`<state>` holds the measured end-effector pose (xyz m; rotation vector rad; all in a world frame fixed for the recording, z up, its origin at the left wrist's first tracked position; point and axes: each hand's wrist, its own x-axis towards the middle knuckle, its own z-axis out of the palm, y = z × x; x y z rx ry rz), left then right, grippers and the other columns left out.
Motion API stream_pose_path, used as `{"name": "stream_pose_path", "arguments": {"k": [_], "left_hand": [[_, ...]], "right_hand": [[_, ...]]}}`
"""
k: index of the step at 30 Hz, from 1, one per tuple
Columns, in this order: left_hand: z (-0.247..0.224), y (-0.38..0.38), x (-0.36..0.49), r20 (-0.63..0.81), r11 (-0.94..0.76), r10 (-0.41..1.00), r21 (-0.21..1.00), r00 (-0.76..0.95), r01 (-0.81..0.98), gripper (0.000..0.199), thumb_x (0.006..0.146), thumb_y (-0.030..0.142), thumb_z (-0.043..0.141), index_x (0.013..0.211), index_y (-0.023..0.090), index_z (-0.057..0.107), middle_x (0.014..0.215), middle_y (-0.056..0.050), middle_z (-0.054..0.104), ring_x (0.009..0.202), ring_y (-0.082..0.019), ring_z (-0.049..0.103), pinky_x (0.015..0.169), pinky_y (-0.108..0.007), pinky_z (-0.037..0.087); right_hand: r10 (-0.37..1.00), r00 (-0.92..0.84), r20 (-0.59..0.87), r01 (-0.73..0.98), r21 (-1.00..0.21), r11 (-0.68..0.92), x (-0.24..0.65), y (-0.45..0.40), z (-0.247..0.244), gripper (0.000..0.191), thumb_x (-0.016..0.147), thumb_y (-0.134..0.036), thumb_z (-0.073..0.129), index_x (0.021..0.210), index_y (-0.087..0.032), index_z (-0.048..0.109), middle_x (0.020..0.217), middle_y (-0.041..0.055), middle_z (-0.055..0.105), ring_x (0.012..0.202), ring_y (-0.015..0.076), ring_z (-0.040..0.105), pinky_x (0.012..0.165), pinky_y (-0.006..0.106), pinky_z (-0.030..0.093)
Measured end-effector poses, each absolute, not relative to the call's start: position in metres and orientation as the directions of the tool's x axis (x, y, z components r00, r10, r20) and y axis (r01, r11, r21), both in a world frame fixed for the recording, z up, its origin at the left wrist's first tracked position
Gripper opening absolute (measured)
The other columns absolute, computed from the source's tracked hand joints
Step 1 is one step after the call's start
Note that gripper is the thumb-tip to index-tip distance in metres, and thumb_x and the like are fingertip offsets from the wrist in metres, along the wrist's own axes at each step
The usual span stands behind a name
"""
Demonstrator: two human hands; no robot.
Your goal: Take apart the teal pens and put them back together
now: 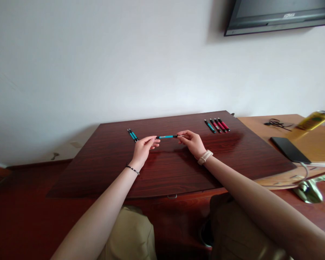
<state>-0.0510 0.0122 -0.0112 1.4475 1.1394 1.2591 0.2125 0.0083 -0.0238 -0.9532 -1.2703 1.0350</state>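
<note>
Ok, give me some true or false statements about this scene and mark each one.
The left hand and right hand hold one blue pen between them. True.
The pale wristband is on the left arm. False: it is on the right arm.
Three red pens lie on the dark table. True.
The yellow can rests on the dark table. False: it is on the lighter table.
The screen is mounted on the wall. True.

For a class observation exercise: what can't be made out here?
Head view:
Held turquoise pen: left end covered by the left hand; right end too small, partly covered by the right hand.
Its label: print too small.
Two turquoise pens: lower tips behind left hand.
Television: cut off by top and right edges.
</note>
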Motion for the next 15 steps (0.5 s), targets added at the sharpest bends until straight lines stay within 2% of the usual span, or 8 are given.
{"name": "stream_pose_path", "arguments": {"k": [6, 15], "left_hand": [[-0.0147, 0.013, -0.0478, 0.182, -0.184, 0.983, 0.98, 0.022, 0.076, 0.045, 0.095, 0.049, 0.07, 0.123, 0.014, 0.077, 0.114, -0.018, 0.082, 0.09, -0.025, 0.081, 0.075, -0.033, 0.058], [-0.0144, 0.015, -0.0481, 0.312, -0.305, 0.95, 0.933, -0.005, 0.193, 0.041, 0.101, 0.05, 0.063, 0.121, 0.016, 0.077, 0.115, -0.016, 0.082, 0.093, -0.026, 0.082, 0.073, -0.031, 0.058]], "right_hand": [[0.961, -0.046, 0.274, -0.046, -0.961, 0.272, 0.2108, 0.0064, -0.0259, 0.042, 0.078, -0.052, 0.09, 0.101, -0.02, 0.075, 0.093, 0.0076, 0.081, 0.076, 0.0203, 0.075, 0.073, 0.034, 0.061], [0.953, -0.084, 0.29, 0.0, -0.957, 0.291, 0.2084, 0.0027, -0.0241, 0.037, 0.086, -0.052, 0.084, 0.103, -0.021, 0.072, 0.1, 0.0102, 0.084, 0.077, 0.0211, 0.077, 0.074, 0.033, 0.062]]}}
